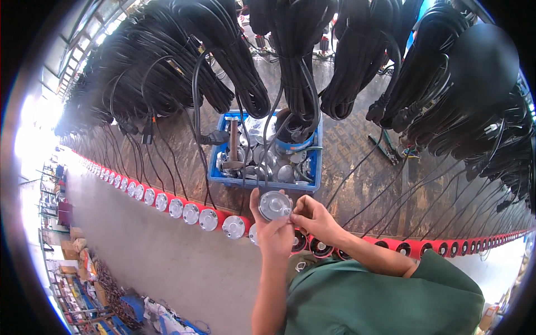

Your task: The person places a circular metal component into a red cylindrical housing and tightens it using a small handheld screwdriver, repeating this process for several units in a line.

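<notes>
My left hand [272, 237], raised in front of the bench edge, grips a round silver metal cap [272, 204] with its flat face up. At the cap's lower right edge, the thumb and fingers of my right hand [317, 221] are pinched together. What they hold there, if anything, is too small to make out. Just beyond my hands stands a blue plastic crate [317, 167] of loose silver caps. A hammer [233, 139] and a round blue container [293, 147] also lie in it.
Red cylinders [196, 209] line the bench edge; those on the left have silver caps, those on the right show dark ends. Thin black cords run from them to thick hanging cable bundles [223, 50] overhead. Pliers [385, 151] lie on the worn wooden bench [357, 162].
</notes>
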Tool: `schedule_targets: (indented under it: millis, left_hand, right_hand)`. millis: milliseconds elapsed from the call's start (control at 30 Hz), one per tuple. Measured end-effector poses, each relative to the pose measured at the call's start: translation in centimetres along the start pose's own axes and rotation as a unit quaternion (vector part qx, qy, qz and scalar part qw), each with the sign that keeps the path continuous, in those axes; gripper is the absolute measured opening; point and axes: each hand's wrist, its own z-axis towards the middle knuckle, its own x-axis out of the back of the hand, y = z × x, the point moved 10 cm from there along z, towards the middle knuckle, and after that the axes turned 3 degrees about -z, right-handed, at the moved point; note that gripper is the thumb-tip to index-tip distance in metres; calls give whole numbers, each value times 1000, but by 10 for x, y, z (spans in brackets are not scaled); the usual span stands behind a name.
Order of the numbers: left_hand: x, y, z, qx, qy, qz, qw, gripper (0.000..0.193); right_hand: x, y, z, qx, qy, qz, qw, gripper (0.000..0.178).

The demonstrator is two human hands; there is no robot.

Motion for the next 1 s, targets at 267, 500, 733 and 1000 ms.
schedule_targets:
  millis: [267, 500, 733, 1000]
  left_hand:
    - [-10, 19, -12, -2, -57, -53, 997, 63]
    - [14, 52, -36, -75, 4, 52, 996, 52]
    - [75, 90, -86, -83, 65, -54, 993, 56]
    - [105, 81, -119, -72, 106, -74, 989, 55]
  right_hand:
    - [92, -122, 145, 193, 255, -602, 732, 29]
    - [92, -101, 228, 103, 195, -681, 698, 23]
    - [117, -107, 224, 138, 174, -607, 763, 33]
    - [121, -100, 160, 124, 75, -203, 968, 10]
